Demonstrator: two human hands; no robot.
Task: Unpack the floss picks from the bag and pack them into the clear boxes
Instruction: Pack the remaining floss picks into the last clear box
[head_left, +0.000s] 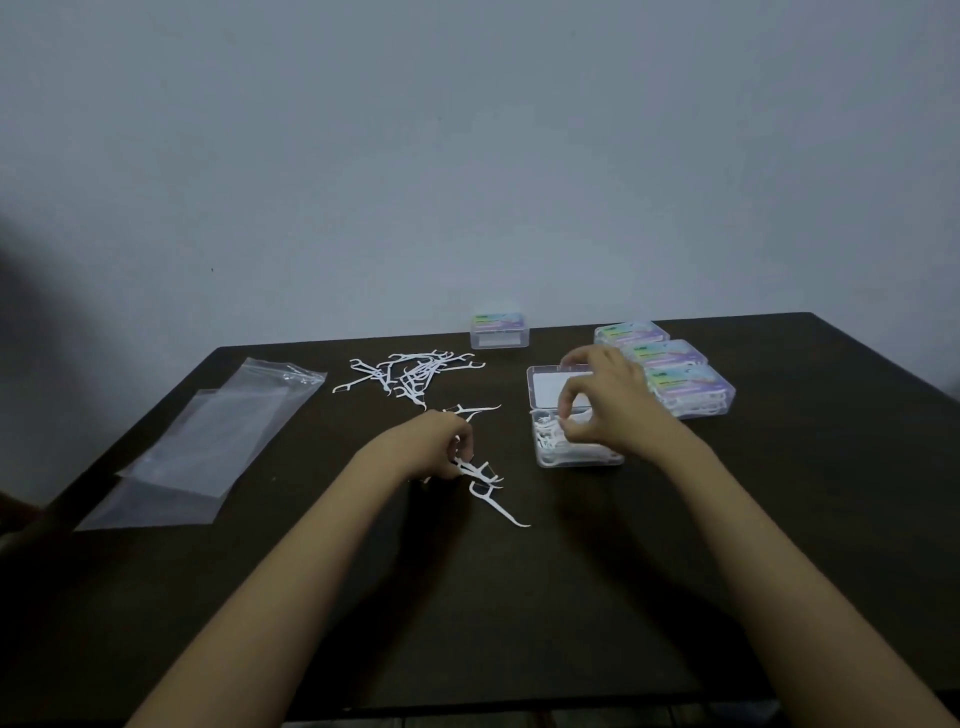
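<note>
Left grip (439, 447) is pinching a small bunch (475, 469) of floss picks down at the table (519, 623), just below centre frame, fingers curled round the handles. Right grip (608, 405) is hanging over the open clear box (576, 460), right of centre, with thumb and forefinger curled into a pinch on the packed picks (545, 441) at the box's left end. Probably seating one, can't resolve it. Lid (550, 387) is lying flipped open toward the top of frame. Key relation: the box is sitting right of the left grip and slightly up-frame, near but apart. Picks inside are lying roughly left-right, while the bunch is fanning toward lower right, so I'm guessing it needs turning to line up before going in. Right grip is nearer the box, left grip nearer the loose stock. Stray pick (501, 509) is lying just below the bunch, long axis running to lower right. Main loose pile (415, 374) is waiting up-frame, centre. Bag (208, 441) is lying flat at left, looking empty. Closed boxes (675, 379) are sitting at right, and one more box (500, 332) at the far edge.
</note>
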